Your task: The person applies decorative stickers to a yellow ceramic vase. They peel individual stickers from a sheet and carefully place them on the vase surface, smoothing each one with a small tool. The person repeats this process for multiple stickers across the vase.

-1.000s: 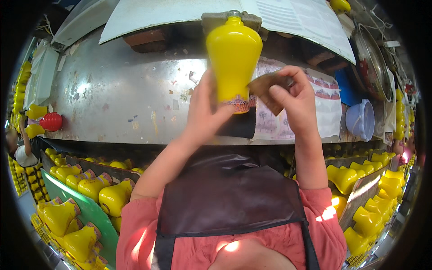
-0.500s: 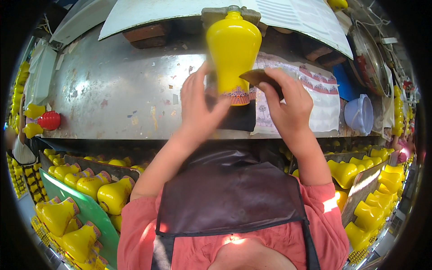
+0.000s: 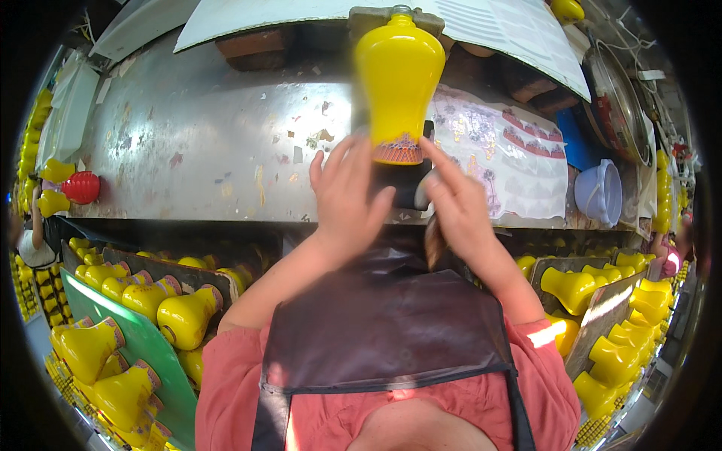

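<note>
Two hands at a yellow vase [image 3: 400,83], upper centre of the frame, over a scuffed metal tabletop [image 3: 226,150].

Flecks and paint marks dot the metal; patterned sheets [image 3: 530,184] lie right of centre, and a pale board [image 3: 301,19] spans the top. One blue bucket [image 3: 599,193] stands at right, one red ribbed vessel [image 3: 80,187] at left with two yellow pieces [image 3: 56,171] beside it; yellow vases, too many to count, crowd both lower corners behind one green board [image 3: 131,338]. The left hand [image 3: 346,197], blurred, is spread by the vase's patterned base; the right hand [image 3: 457,204] points its index finger there, a brown flat piece [image 3: 434,244] below its palm, grip hidden, so I cannot tell whether it is held.
</note>
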The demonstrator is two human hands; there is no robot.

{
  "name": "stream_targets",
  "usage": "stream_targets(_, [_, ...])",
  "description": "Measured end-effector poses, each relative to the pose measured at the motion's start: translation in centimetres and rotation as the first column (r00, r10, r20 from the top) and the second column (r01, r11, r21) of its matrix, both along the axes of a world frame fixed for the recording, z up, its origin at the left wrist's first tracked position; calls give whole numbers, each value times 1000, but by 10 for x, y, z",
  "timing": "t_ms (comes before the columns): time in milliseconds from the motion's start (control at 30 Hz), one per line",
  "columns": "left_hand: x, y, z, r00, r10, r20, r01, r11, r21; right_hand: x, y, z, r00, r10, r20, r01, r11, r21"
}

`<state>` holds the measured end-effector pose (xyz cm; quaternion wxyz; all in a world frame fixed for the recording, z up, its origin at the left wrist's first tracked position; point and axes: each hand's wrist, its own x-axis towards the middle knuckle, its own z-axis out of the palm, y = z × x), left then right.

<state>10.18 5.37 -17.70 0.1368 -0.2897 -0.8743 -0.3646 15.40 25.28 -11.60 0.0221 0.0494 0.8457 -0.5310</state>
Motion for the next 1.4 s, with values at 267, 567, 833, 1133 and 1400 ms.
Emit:
stream_targets(267, [-2,5,-12,999,3,-32,0,997,72,2,-27,-16,997,48,53,-56,986,156])
stream_targets(567, [6,2,3,998,60,-22,-60,998,24,6,-29,-5,997,-33,69,30,998,47])
stream_targets(833, [6,8,-2,1000,-3,-25,4,999,41,2,-31,-23,996,24,90,-29,998,60])
stream_targets(1133, [9,6,-1,1000,-17,-12,18,997,76,-20,16,9,954,-254,162,301,837,-457])
stream_targets(1400, [8,6,-1,1000,-20,15,19,996,82,-38,8,5,878,34,-478,192,890,415])
